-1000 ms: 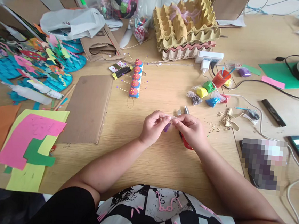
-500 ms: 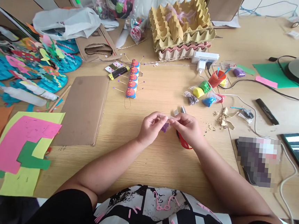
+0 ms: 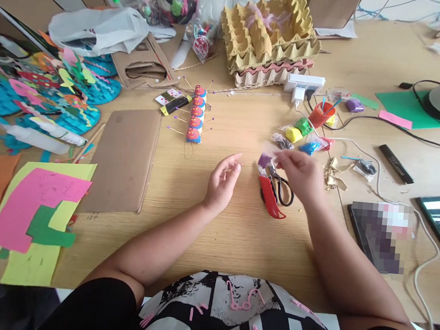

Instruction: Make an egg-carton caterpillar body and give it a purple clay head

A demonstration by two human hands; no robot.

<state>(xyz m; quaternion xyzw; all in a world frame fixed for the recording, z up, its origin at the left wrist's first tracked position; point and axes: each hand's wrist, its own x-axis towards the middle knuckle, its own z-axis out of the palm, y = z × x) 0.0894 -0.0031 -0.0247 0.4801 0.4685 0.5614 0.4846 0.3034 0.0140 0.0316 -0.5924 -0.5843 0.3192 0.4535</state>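
My left hand is raised over the middle of the table, its fingers apart and nothing between them. My right hand pinches a clear plastic bag with a small purple lump inside. Below that bag lie a red-handled cutter and scissors with black handles. Farther back stands a row of red and blue painted egg-carton cups with smiling faces and purple-tipped sticks.
Bagged clay and an orange cup are at the right, near wood shavings and a white cable. A cardboard sheet and coloured paper lie left. Egg trays are stacked at the back.
My hands have parted. The right one has moved right and slightly up with the bag, uncovering the cutter and scissors. My left hand's fingers have opened.
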